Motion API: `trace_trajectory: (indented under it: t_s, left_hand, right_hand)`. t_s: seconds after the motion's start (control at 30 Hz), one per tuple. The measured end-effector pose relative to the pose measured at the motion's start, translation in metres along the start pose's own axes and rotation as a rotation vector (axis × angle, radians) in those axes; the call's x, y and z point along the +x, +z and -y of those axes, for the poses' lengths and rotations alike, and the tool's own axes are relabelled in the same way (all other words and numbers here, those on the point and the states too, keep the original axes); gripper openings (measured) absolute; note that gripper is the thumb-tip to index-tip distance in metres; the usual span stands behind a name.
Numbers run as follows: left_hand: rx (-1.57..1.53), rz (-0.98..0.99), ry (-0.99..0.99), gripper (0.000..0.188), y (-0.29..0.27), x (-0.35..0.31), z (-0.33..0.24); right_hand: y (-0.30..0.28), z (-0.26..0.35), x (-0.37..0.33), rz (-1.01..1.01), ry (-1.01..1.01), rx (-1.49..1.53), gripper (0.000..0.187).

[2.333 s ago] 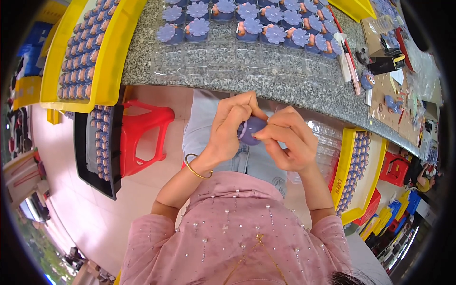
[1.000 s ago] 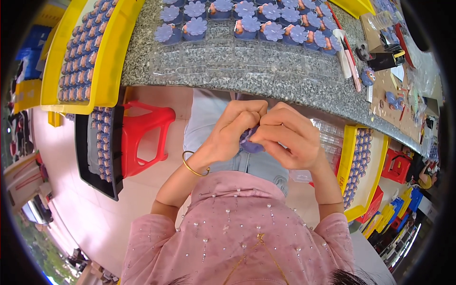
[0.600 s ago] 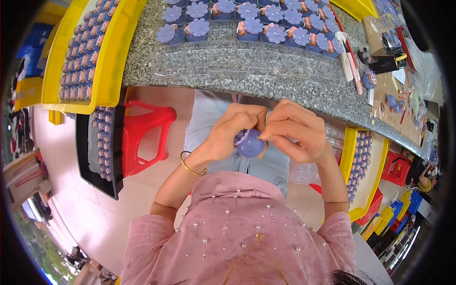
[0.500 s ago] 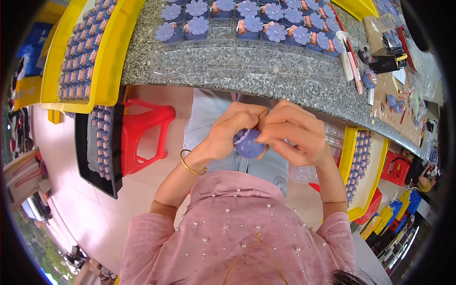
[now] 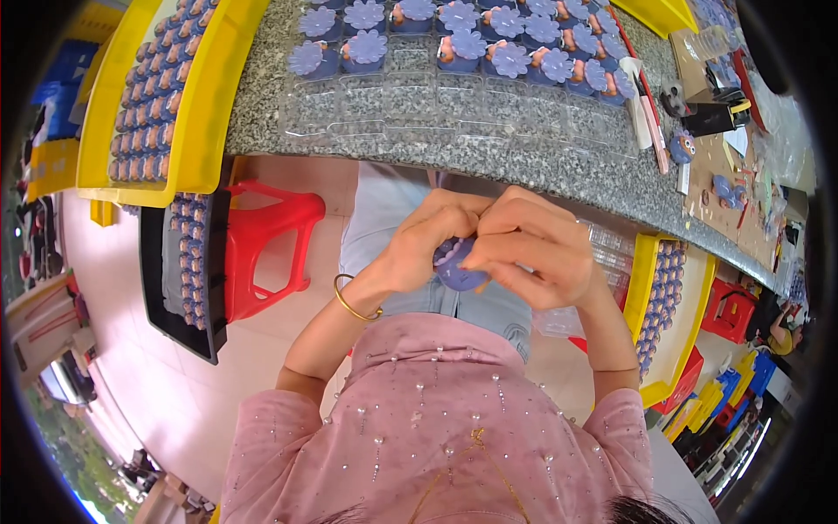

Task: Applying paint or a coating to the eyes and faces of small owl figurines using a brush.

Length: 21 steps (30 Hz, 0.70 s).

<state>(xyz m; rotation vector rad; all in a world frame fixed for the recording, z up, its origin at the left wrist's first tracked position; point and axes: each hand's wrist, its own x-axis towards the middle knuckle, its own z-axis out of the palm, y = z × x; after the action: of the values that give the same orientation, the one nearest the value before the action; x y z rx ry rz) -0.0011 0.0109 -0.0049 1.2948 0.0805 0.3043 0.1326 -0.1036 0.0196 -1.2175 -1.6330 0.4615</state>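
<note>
Over my lap, in front of the table edge, I hold a small round purple-blue figurine with a scalloped lilac rim. My left hand has its fingers curled round the figurine's left and far side. My right hand pinches at its right side with thumb and fingertips; part of the figurine is hidden under both hands. Beyond them, a clear plastic tray lies on the speckled stone table. Several similar figurines with flower-shaped tops sit in its far rows, and its near compartments hold nothing.
Yellow bins of figurines stand at the left, another yellow bin at the lower right. A black tray and a red stool are at left below the table. A red stick and a loose owl-like figurine lie on the right.
The figurine has turned a little in my fingers, showing less of its round underside. My right fingers have shifted slightly left over it; both hands keep their hold.
</note>
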Motion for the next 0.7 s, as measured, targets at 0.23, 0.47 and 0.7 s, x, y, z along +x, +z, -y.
trace_trajectory:
  t_s: [0.23, 0.47, 0.7]
  left_hand:
    - [-0.293, 0.046, -0.289, 0.031, -0.004, -0.002, -0.001]
    - [-0.097, 0.003, -0.050, 0.030, 0.001, -0.002, -0.007]
    - [0.107, -0.006, 0.131, 0.032, -0.001, -0.003, 0.002]
  right_hand:
    - [-0.005, -0.001, -0.003, -0.020, 0.019, -0.038, 0.020]
    - [-0.001, 0.002, 0.000, -0.034, -0.002, -0.036, 0.019]
    - [-0.002, 0.006, 0.007, 0.011, -0.068, 0.029, 0.024]
